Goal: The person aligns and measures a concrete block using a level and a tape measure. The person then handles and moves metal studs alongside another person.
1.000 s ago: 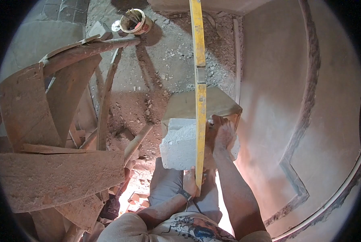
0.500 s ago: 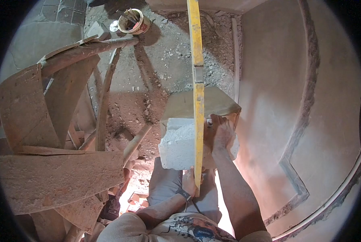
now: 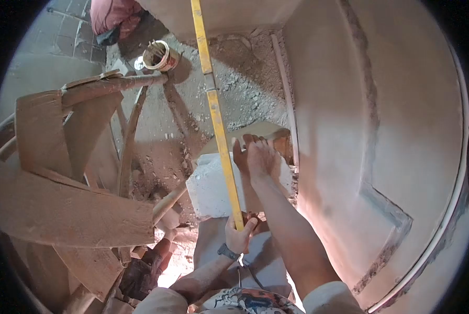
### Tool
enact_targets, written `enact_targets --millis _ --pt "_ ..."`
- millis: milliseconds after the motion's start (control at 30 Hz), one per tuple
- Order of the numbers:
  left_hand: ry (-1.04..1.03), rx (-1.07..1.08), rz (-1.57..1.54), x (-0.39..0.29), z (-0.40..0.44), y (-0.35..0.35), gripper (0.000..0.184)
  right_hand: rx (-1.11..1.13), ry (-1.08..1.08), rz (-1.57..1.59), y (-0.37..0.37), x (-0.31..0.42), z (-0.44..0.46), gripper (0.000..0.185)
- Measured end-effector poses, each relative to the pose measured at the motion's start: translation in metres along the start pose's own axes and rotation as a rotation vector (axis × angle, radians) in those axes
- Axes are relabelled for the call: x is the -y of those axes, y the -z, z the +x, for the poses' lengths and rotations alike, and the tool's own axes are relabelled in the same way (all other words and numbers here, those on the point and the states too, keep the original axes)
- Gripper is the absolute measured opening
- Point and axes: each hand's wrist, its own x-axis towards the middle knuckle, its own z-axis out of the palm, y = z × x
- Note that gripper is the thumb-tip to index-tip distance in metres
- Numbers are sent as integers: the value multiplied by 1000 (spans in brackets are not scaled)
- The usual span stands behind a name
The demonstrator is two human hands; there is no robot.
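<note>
A long yellow spirit level [image 3: 221,128] stretches from my lap up across the view, leaning left at its far end. My left hand [image 3: 238,235] wraps around its near end, with a dark watch on the wrist. My right hand [image 3: 260,157] lies just right of the level, fingers spread over the far edge of a white block [image 3: 208,188]; nothing shows in its grasp. The block has a rough, chipped top and sits in front of my knees. Behind it is a brownish box-like piece [image 3: 268,131], partly covered by my hand.
Dusty boards [image 3: 77,209] and a pole [image 3: 114,89] crowd the left side. A bucket of tools [image 3: 161,56] stands on the rubble-strewn floor. On the right, a plastered wall [image 3: 328,131] carries a chased groove. Part of another person's reddish clothing [image 3: 114,18] shows at the top left.
The view has shifted, and the level's far end now leans left. My right hand has moved left across the block, closer to the level. Another person's clothing has come into view.
</note>
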Motion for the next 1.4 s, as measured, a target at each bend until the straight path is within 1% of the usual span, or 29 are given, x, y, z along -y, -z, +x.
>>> enact_targets --millis 33,67,100,167,233,267,333,367,400,433,467,500,533,567,600,633,667,700,733,767,800,867,933,1033,1067,1133,1267,1367,1400 --pt "-33 -31 57 15 1 1 24 -36 34 84 -4 -6 -1 21" --pt "-66 -64 115 38 5 3 24 30 22 184 -7 -13 -3 30" --pt "-93 -95 172 55 3 3 25 41 -62 387 4 -12 -8 31" --pt "-143 -63 172 73 -8 -4 24 53 -215 803 41 -5 -12 35" --pt "-177 -48 144 96 -37 -17 23 34 -116 1122 71 -10 -37 42" --pt "-45 -25 49 102 -62 -30 24 31 -88 1273 84 -18 -64 46" --pt "-104 13 -38 162 -91 -46 28 -50 -124 962 109 -36 -109 51" --pt "-140 34 -89 194 -102 -53 31 -16 -175 893 117 -46 -129 53" --pt "-144 92 -39 211 -116 -60 34 21 -223 824 125 -56 -149 55" --pt "-142 178 67 225 -128 -67 38 134 -312 843 127 -73 -169 57" --pt "-164 299 269 239 -138 -74 42 250 -404 863 130 -89 -188 59" --pt "-223 473 544 248 -144 -78 47 251 -456 848 150 -102 -203 58" --pt "-340 654 818 253 -144 -82 51 253 -504 834 169 -117 -215 58" --pt "-461 841 1050 254 -140 -87 55 242 -550 826 174 -135 -230 55" --pt "-516 1007 1207 248 -131 -91 60 234 -597 817 176 -155 -248 53" --pt "-506 1139 1300 232 -115 -92 65 56 -417 679 150 -185 -276 47" --pt "-442 1249 1364 204 -96 -96 68 75 -483 632 142 -204 -296 47" --pt "-375 1361 1423 176 -76 -99 71 103 -485 592 131 -226 -317 46" --pt "-433 1211 1354 169 -56 -94 61 133 -489 553 117 -249 -339 46" --pt "-586 1024 1229 140 -40 -94 50 193 -529 515 98 -269 -360 45" --pt "-954 810 1239 101 -23 -91 41 254 -562 480 76 -288 -380 45" --pt "-942 468 1100 46 -1 -96 41 362 -642 427 59 -301 -403 45" --pt "-1206 208 1302 9 31 -92 64 448 -725 394 48 -307 -411 44" --pt "-1188 -175 1467 2 63 -87 91 424 -710 268 21 -310 -423 48" --pt "-980 -157 1570 18 89 -75 104 437 -728 254 17 -311 -424 48" --pt "-996 -184 1588 20 87 -76 103 468 -773 219 13 -313 -426 48" --pt "-999 -189 1594 20 86 -76 102 375 -783 164 11 -327 -447 48" --pt "-991 -184 1571 19 83 -78 100 270 -730 -5 -5 -347 -470 47" --pt "-990 -184 1567 18 81 -79 99 279 -746 -10 -5 -351 -473 47"
